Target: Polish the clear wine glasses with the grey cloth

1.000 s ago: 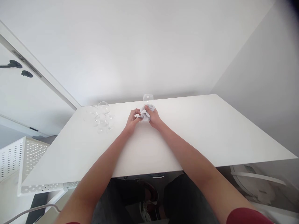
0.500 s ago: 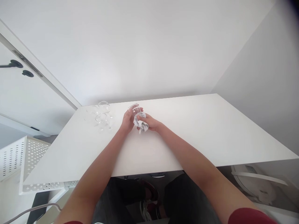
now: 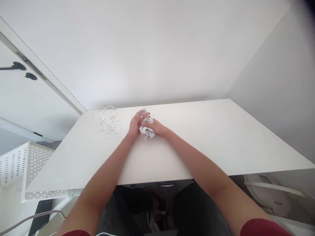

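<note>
Tilted above the white table (image 3: 197, 141), a clear glass (image 3: 142, 113) is cupped by my left hand (image 3: 135, 126), whose fingers wrap round its far side. My right hand (image 3: 157, 127) is closed on a crumpled white cloth (image 3: 147, 131) and presses it against the lower part of the glass. The cloth and my fingers cover the bottom of the glass, so its stem or base cannot be seen. Left of my hands, several clear stemmed glasses (image 3: 107, 123) stand close together near the table's back left corner.
A white wall rises directly behind the table, and another wall borders its right side. At left are a door with a dark handle (image 3: 18, 66) and a white perforated basket (image 3: 27, 164). A cable (image 3: 36, 215) runs at the lower left.
My right hand and the cloth have shifted slightly up and left against the glass, and the cloth's folds differ. My left hand keeps its hold. The camera view has moved a little.
</note>
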### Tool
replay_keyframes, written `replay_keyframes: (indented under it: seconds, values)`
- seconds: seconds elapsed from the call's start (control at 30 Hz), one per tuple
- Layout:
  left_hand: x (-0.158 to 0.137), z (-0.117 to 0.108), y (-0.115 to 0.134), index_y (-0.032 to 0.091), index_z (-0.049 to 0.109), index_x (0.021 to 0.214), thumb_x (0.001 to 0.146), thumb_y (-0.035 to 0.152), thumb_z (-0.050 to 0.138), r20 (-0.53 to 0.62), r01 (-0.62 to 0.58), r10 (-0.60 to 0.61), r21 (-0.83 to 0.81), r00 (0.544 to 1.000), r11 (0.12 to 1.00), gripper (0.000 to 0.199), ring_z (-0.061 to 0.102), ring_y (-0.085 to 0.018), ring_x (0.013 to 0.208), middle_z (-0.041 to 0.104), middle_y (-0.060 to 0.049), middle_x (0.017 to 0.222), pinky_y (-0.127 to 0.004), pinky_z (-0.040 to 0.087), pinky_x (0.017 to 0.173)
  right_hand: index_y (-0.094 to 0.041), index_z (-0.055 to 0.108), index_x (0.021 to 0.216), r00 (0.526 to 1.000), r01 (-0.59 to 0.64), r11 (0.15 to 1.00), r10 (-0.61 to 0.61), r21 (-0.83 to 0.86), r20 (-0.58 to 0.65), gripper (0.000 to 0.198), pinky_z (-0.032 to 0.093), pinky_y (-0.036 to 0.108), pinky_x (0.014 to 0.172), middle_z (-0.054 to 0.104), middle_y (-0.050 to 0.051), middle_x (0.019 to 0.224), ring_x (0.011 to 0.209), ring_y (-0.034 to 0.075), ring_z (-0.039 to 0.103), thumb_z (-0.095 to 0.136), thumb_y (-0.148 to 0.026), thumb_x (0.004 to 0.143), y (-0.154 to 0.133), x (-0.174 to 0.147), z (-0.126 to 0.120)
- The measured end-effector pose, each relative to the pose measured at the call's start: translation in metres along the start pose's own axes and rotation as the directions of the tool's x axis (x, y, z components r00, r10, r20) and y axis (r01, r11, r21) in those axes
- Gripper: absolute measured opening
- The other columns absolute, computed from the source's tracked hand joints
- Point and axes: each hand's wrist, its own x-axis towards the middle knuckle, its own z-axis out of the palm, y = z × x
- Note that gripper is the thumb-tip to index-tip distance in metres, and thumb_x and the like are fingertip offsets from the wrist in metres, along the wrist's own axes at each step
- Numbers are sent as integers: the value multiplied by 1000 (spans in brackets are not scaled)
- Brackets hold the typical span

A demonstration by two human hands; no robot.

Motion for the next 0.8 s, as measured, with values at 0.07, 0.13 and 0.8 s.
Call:
replay_keyframes:
  seconds: [0.07,0.13,0.8]
  values:
    - [1,0,-3,22,69,124,91,62,71,-36,-36,37,21,999,999,52,71,-27,116,74,-13,124,-43,55,102,-19,66,89,969,72,972,-121,-226,-213,45,51,31,69,70,6,85,79,20,65,81,-61,81,5,5,0]
    - [2,0,-5,22,68,126,89,57,75,-58,-58,59,22,997,998,51,71,-28,118,74,-13,126,-44,54,105,-19,67,89,943,70,937,-174,-343,-283,43,49,29,70,70,5,85,80,20,64,83,-57,79,7,8,-2]
    - [5,-9,-1,32,64,126,77,45,91,78,-155,157,-28,985,988,57,62,-34,136,57,-11,148,-49,53,110,-20,67,96,582,121,992,-38,41,-812,46,55,33,76,76,8,94,95,24,69,65,-66,88,18,19,-59]
